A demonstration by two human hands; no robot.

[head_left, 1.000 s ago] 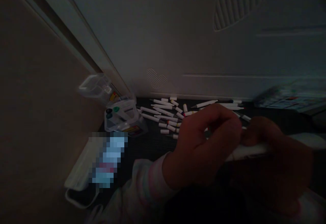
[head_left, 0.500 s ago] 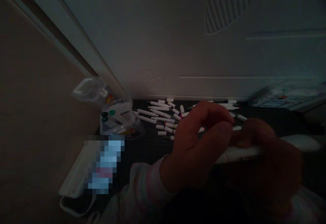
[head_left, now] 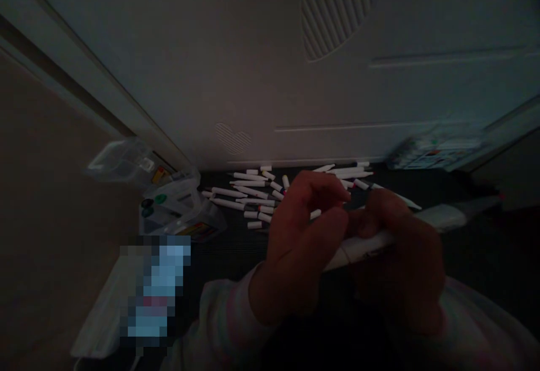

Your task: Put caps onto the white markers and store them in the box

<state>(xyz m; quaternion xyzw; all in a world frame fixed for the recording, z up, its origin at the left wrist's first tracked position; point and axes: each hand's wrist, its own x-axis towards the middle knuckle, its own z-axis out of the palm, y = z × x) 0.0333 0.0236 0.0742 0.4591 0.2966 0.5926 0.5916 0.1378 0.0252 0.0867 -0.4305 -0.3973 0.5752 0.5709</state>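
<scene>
In the dim head view I see a white marker (head_left: 366, 247) held across both hands, close to the camera. My left hand (head_left: 297, 241) is closed at the marker's left end, thumb and fingertips bent together. My right hand (head_left: 405, 256) is wrapped round its middle, and a pale, see-through tip end (head_left: 449, 217) sticks out to the right. Beyond my hands, several loose white markers (head_left: 248, 184) and short caps (head_left: 254, 225) lie scattered on a dark surface. My left hand hides part of this spread.
At the left stands a clear plastic case (head_left: 177, 205) with its lid (head_left: 122, 160) open and a few green and dark ends inside. A blurred-out lit screen (head_left: 156, 289) lies nearer me. Another clear pack (head_left: 436, 149) sits at the right, against a white panel (head_left: 236, 78).
My view has swung to the right, so everything sits further left in it. Both hands keep hold of the marker, and my right hand appears slightly closer to my left.
</scene>
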